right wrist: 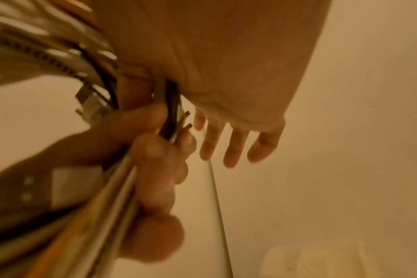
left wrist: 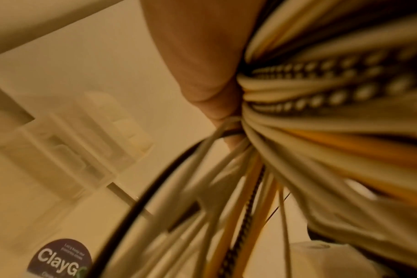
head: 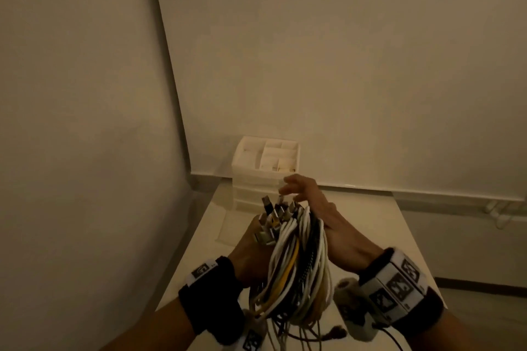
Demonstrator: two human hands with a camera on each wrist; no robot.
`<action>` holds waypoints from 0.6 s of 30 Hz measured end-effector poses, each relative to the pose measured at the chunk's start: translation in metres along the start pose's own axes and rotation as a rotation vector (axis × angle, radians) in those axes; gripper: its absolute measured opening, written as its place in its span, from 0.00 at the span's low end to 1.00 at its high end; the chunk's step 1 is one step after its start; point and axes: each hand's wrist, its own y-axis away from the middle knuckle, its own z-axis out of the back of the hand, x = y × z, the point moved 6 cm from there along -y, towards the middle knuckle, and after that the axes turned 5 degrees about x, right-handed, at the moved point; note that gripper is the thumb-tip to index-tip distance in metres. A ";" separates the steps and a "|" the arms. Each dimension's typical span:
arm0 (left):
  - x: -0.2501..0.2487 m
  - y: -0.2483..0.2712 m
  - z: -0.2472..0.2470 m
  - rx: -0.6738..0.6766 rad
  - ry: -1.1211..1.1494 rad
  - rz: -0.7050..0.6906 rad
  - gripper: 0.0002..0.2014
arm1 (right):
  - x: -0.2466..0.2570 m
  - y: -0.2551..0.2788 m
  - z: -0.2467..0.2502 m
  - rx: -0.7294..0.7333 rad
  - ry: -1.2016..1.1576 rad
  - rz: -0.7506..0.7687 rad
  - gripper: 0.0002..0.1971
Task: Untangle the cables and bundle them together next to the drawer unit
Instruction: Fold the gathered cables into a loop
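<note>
A gathered bundle of smooth white, yellow and braided black cables point(head: 296, 259), metal plugs uppermost, is held above the glossy white table point(head: 399, 236), clasped by the left hand point(head: 253, 251). The right hand point(head: 322, 214) is laid against it with fingers spread straight. Bundling seems nearly done; next, the bundle must be set down beside the white plastic drawer unit point(head: 265, 171) at the far left corner.

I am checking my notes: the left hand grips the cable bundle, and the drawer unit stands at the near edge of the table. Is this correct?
Not quite. The left hand does grip the cable bundle, but the drawer unit stands at the far edge of the table, against the wall, as the head view shows.
</note>
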 end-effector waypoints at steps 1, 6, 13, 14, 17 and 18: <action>-0.002 -0.003 0.006 -0.037 0.002 -0.027 0.17 | -0.007 -0.003 0.002 0.032 -0.100 -0.007 0.31; 0.008 -0.019 0.049 -0.217 0.283 0.079 0.29 | -0.036 0.021 0.013 -0.129 -0.342 -0.090 0.37; 0.003 -0.037 0.063 -0.111 0.554 -0.019 0.28 | -0.045 0.033 -0.022 -0.187 -0.056 -0.193 0.36; 0.003 -0.041 0.059 -0.059 0.580 -0.034 0.26 | -0.041 0.028 -0.028 -0.161 -0.035 -0.180 0.36; 0.004 -0.046 0.052 -0.161 0.564 -0.048 0.16 | -0.042 0.001 -0.050 -0.098 -0.044 -0.173 0.32; 0.009 -0.048 0.053 -0.209 0.582 -0.032 0.19 | -0.048 -0.008 -0.055 -0.120 -0.061 -0.204 0.30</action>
